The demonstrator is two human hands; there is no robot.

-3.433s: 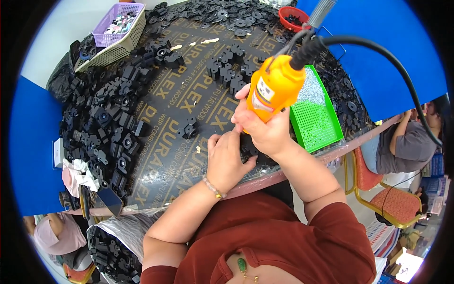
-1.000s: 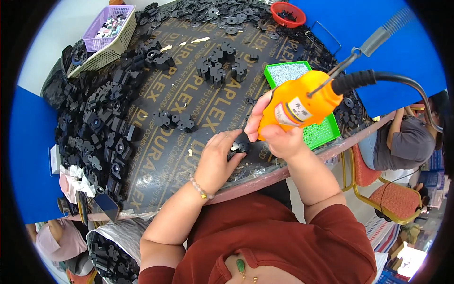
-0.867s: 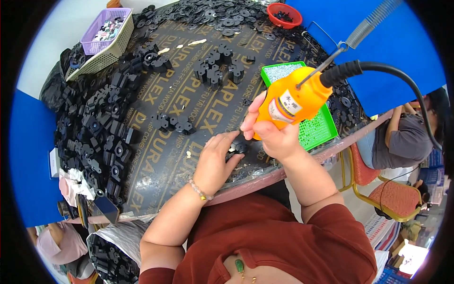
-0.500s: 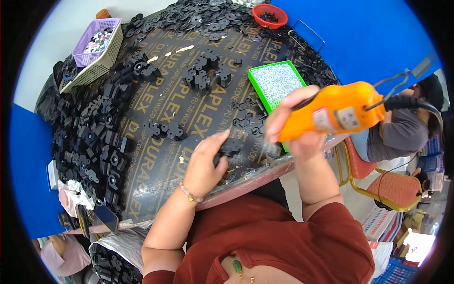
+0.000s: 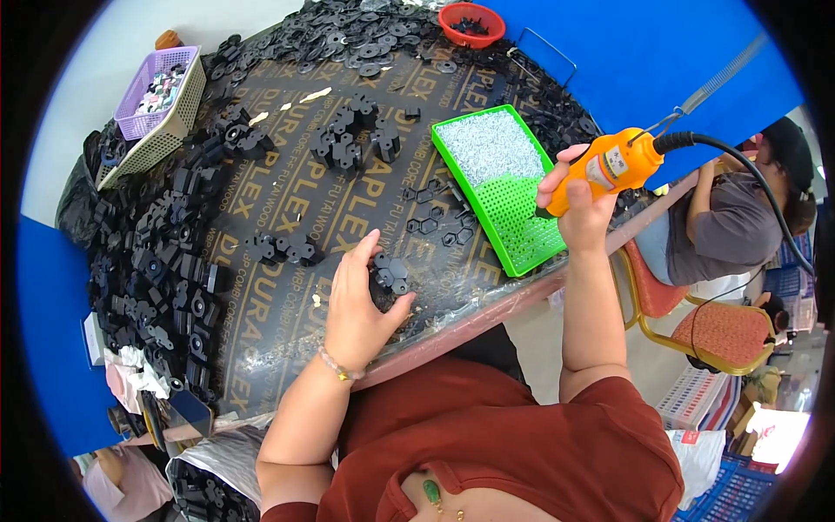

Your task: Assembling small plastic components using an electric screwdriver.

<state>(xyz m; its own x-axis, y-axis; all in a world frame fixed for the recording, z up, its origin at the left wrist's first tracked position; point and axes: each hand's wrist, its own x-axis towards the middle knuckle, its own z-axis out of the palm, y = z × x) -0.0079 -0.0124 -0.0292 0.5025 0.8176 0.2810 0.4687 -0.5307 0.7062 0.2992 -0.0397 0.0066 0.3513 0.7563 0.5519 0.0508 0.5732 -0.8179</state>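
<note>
Orange electric screwdriver [image 5: 604, 170] in right hand [image 5: 581, 216], black cord trailing.

It is an assembly workshop: heaps of black plastic parts [image 5: 165, 261] cover the tabletop [image 5: 287, 200], beside a green screw tray [image 5: 513, 235], an orange power screwdriver [image 5: 604, 170] and another seated worker [image 5: 739, 217].

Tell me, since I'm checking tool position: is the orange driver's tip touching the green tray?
Cannot tell. In the head view the driver, held in the right hand, has its tip over the tray edge, but no contact or gap shows plainly.
</note>
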